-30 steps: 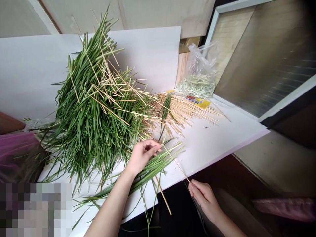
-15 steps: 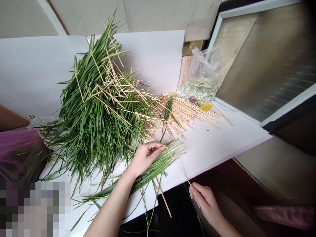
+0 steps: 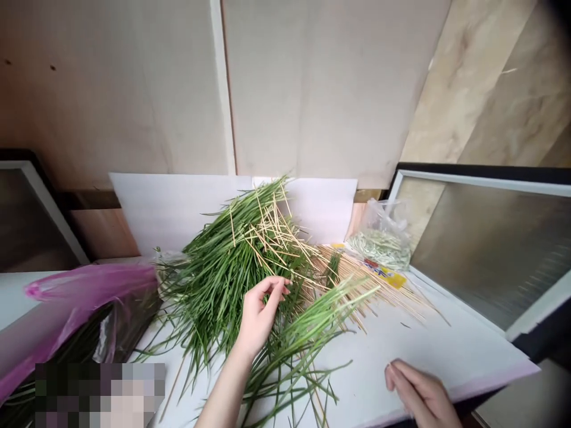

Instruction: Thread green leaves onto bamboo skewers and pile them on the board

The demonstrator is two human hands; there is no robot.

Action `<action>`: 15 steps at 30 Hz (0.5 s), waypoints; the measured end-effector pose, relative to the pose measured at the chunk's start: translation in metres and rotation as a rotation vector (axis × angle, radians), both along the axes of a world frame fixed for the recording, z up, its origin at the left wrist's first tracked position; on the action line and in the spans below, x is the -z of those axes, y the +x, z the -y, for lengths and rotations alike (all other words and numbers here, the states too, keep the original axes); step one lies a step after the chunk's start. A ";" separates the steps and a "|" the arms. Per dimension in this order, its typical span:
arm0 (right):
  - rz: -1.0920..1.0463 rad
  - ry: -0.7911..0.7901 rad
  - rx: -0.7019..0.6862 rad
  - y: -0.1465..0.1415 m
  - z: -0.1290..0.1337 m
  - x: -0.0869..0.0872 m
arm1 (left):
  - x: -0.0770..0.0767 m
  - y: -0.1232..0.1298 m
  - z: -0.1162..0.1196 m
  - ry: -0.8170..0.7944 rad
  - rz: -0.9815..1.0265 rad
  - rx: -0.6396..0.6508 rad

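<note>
Loose bundle of long green stalks (image 3: 307, 336), fanned across the middle of the tabletop (image 3: 450, 351), with its cut or leafy tips pointing far right. It lies against the right side of a larger heap of green stalks (image 3: 223, 270). Thin bamboo skewers (image 3: 375, 291) are spread beneath the bundle's far end and cross the heap.

Left hand (image 3: 262, 312): raised above the meeting point of heap and bundle, forearm entering from the near edge of the view. Its fingers (image 3: 279, 286) are parted and lightly curved, open and gripping nothing visible.

Right hand (image 3: 419, 395): low at near right, well apart from the stalks and close to the tabletop's near edge. Its fingers (image 3: 395, 374) lie loosely together, empty.

Surroundings: a clear plastic bag of pale cut pieces (image 3: 383, 238) stands at far right, beside a yellow printed packet (image 3: 383, 273). A magenta plastic bag (image 3: 84, 291) lies at left.
</note>
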State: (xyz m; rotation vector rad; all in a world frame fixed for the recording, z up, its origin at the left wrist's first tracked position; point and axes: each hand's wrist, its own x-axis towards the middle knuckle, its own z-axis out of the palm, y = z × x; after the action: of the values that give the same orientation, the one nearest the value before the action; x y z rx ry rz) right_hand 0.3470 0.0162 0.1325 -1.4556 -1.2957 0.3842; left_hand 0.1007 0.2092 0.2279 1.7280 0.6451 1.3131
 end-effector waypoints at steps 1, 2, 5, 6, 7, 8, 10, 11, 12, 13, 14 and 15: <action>0.059 0.036 -0.026 0.001 -0.011 -0.022 | 0.006 -0.006 -0.002 -0.013 0.013 -0.006; 0.134 0.084 -0.059 0.001 -0.023 -0.044 | 0.013 -0.011 -0.005 -0.040 0.021 -0.011; 0.336 0.190 -0.146 -0.010 -0.065 -0.113 | 0.039 -0.023 -0.016 -0.182 0.134 -0.105; 0.385 0.223 -0.166 -0.018 -0.081 -0.136 | 0.047 -0.025 -0.019 -0.238 0.211 -0.162; 0.429 0.246 -0.190 -0.026 -0.098 -0.158 | 0.054 -0.026 -0.022 -0.293 0.289 -0.218; 0.455 0.258 -0.210 -0.035 -0.117 -0.180 | 0.060 -0.026 -0.024 -0.340 0.359 -0.259; 0.475 0.260 -0.201 -0.055 -0.158 -0.219 | 0.069 -0.024 -0.026 -0.400 0.454 -0.278; 0.481 0.271 -0.197 -0.065 -0.180 -0.236 | 0.073 -0.023 -0.027 -0.415 0.489 -0.262; 0.485 0.282 -0.183 -0.075 -0.204 -0.252 | 0.076 -0.021 -0.027 -0.426 0.524 -0.245; 0.488 0.291 -0.157 -0.084 -0.228 -0.266 | 0.078 -0.019 -0.028 -0.438 0.550 -0.224; 0.491 0.291 -0.126 -0.093 -0.253 -0.277 | 0.079 -0.018 -0.029 -0.446 0.572 -0.207; 0.498 0.279 -0.095 -0.102 -0.276 -0.286 | 0.081 -0.017 -0.029 -0.457 0.586 -0.202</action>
State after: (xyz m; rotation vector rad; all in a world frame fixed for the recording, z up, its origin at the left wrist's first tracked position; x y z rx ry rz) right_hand 0.2445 0.2926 0.4185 -1.2948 -1.7407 -0.1107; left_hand 0.0840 0.2387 0.1472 0.8689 0.7108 1.5690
